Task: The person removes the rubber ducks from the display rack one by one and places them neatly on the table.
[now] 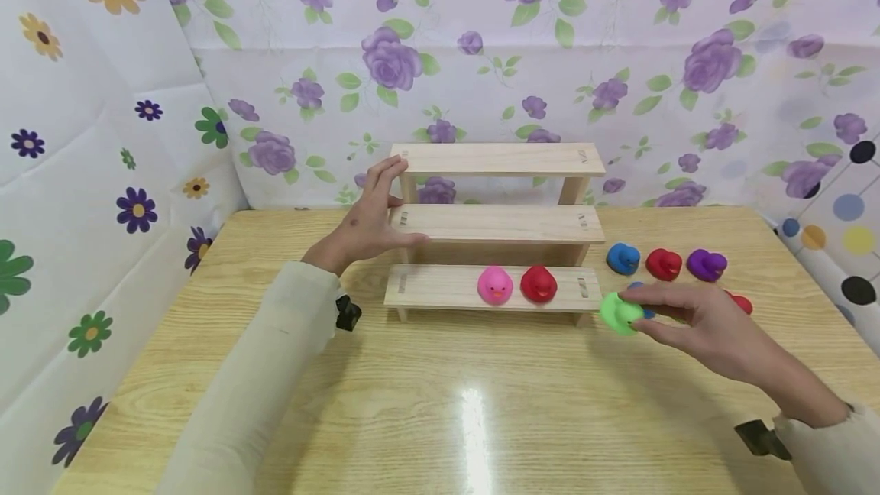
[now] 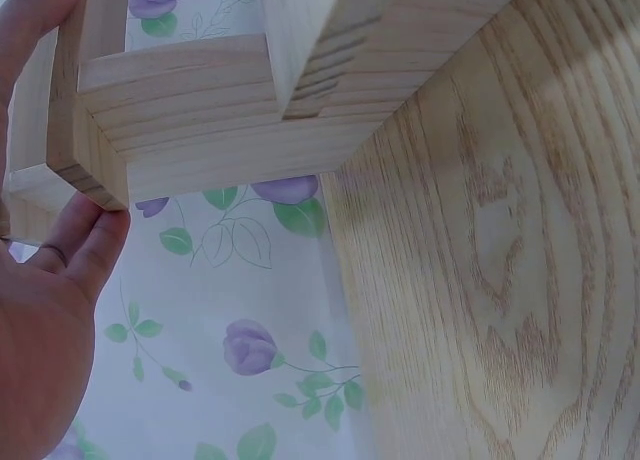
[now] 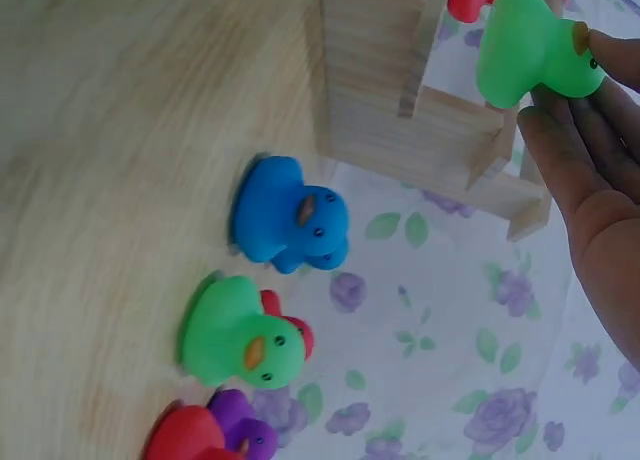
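Observation:
A three-tier wooden step shelf (image 1: 495, 224) stands on the table, its left end held by my left hand (image 1: 367, 220). The thumb lies along the middle tier and the fingers reach the top tier's edge; in the left wrist view, fingertips (image 2: 105, 240) touch the wood. Between thumb and fingers my right hand (image 1: 722, 331) pinches a light green rubber duck (image 1: 616, 315), raised beside the right end of the bottom tier. On that tier sit a pink duck (image 1: 495, 286) and a red duck (image 1: 539, 285), side by side.
Right of the shelf, several ducks stand on the table (image 1: 412, 403): blue (image 1: 622, 259), red (image 1: 664, 264) and purple (image 1: 706, 265) behind. In front, partly covered by my right hand, are more, including another green duck (image 3: 235, 335). Flowered cloth (image 1: 440, 90) hangs behind.

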The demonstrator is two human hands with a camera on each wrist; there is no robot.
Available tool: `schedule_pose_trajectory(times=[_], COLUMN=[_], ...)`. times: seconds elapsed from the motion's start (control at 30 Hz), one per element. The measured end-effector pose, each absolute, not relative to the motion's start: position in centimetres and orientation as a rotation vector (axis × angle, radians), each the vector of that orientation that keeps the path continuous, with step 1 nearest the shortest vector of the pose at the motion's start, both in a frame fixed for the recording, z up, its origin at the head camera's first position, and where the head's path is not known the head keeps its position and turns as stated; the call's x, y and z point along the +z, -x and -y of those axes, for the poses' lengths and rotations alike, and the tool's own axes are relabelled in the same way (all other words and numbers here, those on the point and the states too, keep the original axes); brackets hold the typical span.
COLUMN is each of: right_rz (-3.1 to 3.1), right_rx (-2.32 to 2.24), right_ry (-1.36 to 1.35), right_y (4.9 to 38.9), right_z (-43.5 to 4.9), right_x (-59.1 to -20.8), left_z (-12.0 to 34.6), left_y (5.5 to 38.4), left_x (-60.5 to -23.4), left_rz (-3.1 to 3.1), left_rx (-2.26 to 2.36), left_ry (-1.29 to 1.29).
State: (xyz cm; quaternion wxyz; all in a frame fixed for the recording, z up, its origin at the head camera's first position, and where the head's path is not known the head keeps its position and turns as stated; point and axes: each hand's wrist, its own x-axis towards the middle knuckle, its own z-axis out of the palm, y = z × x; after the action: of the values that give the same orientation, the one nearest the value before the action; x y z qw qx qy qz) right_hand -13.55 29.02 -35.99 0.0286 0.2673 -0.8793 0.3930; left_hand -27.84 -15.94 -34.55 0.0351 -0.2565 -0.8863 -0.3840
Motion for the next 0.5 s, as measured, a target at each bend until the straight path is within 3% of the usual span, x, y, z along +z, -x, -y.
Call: schedule_pose_trajectory(times=[0.5], right_rz=[2.835], right_rx=[1.11], right_ry=[-0.763], right_y=[12.8], right_z=[-32.6], right_x=[-38.7], left_z=[16.0], left_y=[27.8], left_x=[-34.5], left_rz=[2.723], left_rx=[-1.184], left_ry=[0.782])
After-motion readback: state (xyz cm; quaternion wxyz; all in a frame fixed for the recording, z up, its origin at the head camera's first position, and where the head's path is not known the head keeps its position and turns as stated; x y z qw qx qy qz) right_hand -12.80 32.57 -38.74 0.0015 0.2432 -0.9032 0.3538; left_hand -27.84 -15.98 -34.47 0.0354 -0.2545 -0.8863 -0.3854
